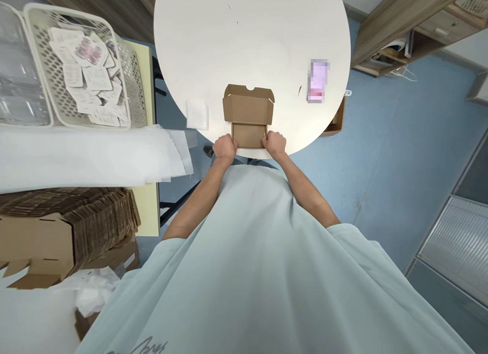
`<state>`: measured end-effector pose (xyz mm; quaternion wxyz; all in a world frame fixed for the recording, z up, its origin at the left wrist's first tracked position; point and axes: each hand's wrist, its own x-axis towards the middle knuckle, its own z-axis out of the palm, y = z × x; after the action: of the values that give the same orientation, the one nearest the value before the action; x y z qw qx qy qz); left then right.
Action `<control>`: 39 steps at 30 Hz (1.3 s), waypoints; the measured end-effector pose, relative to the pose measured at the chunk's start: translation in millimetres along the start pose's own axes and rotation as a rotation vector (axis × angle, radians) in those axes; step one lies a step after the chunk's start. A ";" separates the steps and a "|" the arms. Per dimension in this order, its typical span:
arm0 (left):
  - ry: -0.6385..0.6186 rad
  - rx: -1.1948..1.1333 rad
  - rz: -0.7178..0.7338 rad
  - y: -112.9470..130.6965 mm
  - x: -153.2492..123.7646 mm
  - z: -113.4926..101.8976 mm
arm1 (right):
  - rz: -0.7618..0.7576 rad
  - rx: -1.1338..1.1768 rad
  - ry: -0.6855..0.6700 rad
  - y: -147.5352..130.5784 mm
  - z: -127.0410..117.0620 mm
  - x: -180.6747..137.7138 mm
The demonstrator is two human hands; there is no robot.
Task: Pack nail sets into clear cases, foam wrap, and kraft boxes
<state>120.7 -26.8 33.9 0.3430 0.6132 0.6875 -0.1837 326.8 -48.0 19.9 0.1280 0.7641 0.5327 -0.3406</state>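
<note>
A small brown cardboard box (249, 135) sits near the front edge of the round white table (244, 49), its lid (248, 107) raised and leaning back with the side flaps folded out. No contents show inside it. My left hand (225, 148) is closed on the box's left front corner, the thumb toward the inside. On the opposite corner my right hand (275, 143) grips in the same way. To the left of the box lies a folded white foam sheet (197, 115).
A pixelated pinkish item (317, 81) lies on the table's right side. At left, a pale side table (152, 211) bears a perforated basket (133, 84) of white packets, white foam sheeting (76, 155) and stacked flat cardboard boxes (102, 227). An open carton (338, 121) stands below the table's right edge.
</note>
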 end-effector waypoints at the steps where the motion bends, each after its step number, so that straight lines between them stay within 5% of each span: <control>1: -0.002 0.002 -0.001 -0.2 0.8 0.3 | 0.000 -0.005 0.003 -1.5 -0.5 0.2; 20: 0.001 0.036 0.115 -10.2 33.5 -13.4 | 0.086 0.002 0.067 -11.0 -8.3 14.8; 27: 0.036 -0.116 0.186 -45.0 34.2 -32.6 | 0.158 0.120 0.133 -14.9 -9.2 -1.4; 32: 0.224 -0.158 -0.006 -90.6 52.2 -63.1 | 0.217 0.221 0.202 -11.2 -15.7 -24.1; 39: 0.179 -0.195 -0.187 -106.6 77.9 -72.2 | 0.244 0.322 0.223 -21.1 -16.9 -49.2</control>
<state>-1.4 58.4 12.1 0.3196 0.5243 0.7839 -0.0920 304.4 -65.9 68.2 -0.0150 0.8664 0.3858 -0.3166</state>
